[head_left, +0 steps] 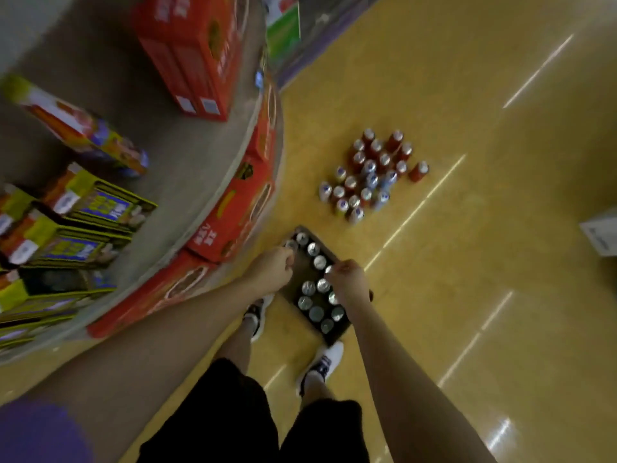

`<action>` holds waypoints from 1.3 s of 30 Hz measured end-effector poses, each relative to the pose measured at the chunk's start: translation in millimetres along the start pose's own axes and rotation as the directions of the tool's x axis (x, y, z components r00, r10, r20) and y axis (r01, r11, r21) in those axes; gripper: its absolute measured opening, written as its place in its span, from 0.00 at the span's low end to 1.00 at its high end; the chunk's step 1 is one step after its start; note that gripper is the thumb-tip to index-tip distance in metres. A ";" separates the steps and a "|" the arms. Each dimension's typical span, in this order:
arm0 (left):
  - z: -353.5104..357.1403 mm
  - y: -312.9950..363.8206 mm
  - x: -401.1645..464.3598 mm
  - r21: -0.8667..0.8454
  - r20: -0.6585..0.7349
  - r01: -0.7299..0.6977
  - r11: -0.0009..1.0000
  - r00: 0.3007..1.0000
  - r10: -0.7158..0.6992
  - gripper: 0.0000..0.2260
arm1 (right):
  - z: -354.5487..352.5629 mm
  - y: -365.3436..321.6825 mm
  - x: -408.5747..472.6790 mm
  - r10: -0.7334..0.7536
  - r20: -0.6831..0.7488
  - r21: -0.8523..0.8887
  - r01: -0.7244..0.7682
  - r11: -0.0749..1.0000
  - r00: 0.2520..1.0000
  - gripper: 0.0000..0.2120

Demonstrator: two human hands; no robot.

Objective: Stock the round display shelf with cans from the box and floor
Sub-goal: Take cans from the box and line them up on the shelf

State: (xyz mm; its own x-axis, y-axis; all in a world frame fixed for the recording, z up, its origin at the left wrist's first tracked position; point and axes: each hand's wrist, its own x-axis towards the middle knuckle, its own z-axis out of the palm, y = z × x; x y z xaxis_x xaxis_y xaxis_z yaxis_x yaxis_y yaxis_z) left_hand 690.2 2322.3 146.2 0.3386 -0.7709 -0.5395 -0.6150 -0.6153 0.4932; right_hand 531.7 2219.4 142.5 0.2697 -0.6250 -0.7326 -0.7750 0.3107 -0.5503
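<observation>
Head view, motion blur throughout. Both arms reach down to a dark box (302, 275) standing on the yellow floor (467, 262), just in front of the person's shoes.

Left hand (272, 267): fingers curled into a loose fist over the box's far-left corner. A silver can top (291, 244) shows just beyond the knuckles; cannot tell whether the fingers grip it.

Right hand (349, 284): fingers bent downward at the box's right edge, fingertips beside a can top (329, 269). Grip not resolvable.

Cans in box (315, 307): upright, silver tops up, lying between the two hands and nearer than the right fingers.

Loose cans on floor (370, 173): a cluster of red and pale ones, upright, well beyond both sets of fingertips, to the right.

Round display shelf (187, 182): left of the left hand, carrying red cartons (197, 51) and yellow-green packs (93, 198).
</observation>
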 end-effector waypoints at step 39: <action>299.0 -257.4 337.8 0.540 0.013 0.040 0.841 0.998 -0.056 0.29 | 308.3 228.4 363.1 0.146 -0.140 0.160 -0.123 0.979 0.979 0.17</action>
State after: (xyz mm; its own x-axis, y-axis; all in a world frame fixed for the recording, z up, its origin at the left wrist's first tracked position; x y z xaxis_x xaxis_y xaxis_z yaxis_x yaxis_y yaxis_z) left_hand 749.9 2269.5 -367.0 0.3630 -0.7333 -0.5749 -0.8881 -0.4590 0.0246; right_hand 628.8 2284.2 -372.7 0.0712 -0.6671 -0.7416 -0.7008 0.4956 -0.5131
